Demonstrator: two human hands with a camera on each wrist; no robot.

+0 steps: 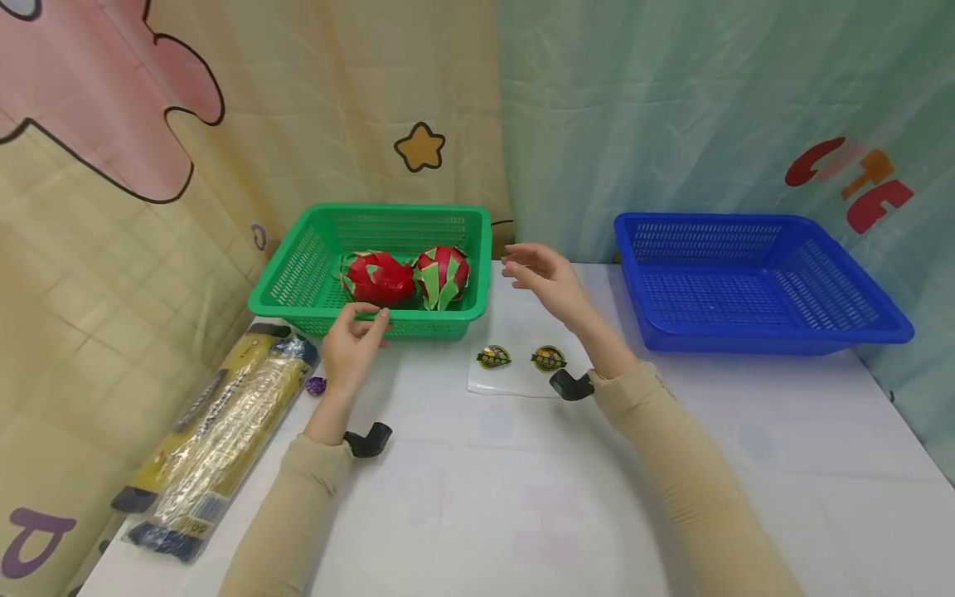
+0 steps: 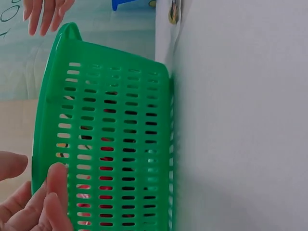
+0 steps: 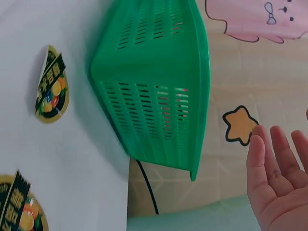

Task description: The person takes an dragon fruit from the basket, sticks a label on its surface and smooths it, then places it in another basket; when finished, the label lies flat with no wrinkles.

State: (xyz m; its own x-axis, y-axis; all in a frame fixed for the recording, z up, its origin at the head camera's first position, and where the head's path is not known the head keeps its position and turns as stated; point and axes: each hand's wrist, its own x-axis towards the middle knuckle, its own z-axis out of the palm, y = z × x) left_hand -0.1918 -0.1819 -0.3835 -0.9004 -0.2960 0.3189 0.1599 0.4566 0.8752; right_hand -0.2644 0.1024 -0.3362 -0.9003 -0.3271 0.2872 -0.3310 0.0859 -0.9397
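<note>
Two red dragon fruits with green scales, one on the left (image 1: 379,280) and one on the right (image 1: 452,267), lie in a green plastic basket (image 1: 313,313). My left hand (image 1: 349,348) is at the front rim of this basket. In the left wrist view its fingers (image 2: 57,185) overlap the slotted outer wall close to the rim, while the thumb stands apart on the rim's other side. To the right of the basket, my right hand (image 1: 548,282) hovers in the air with fingers loosely bent, holding nothing. The right wrist view shows its palm and spread fingers (image 3: 257,159).
A blue basket (image 1: 746,332) stands at the right. Two round fruit stickers (image 1: 494,357) are on a clear sheet (image 1: 515,386) at centre. Long plastic-wrapped packages (image 1: 224,439) and a small purple ball (image 1: 317,385) lie at the left. Curtains (image 1: 671,124) hang behind the table.
</note>
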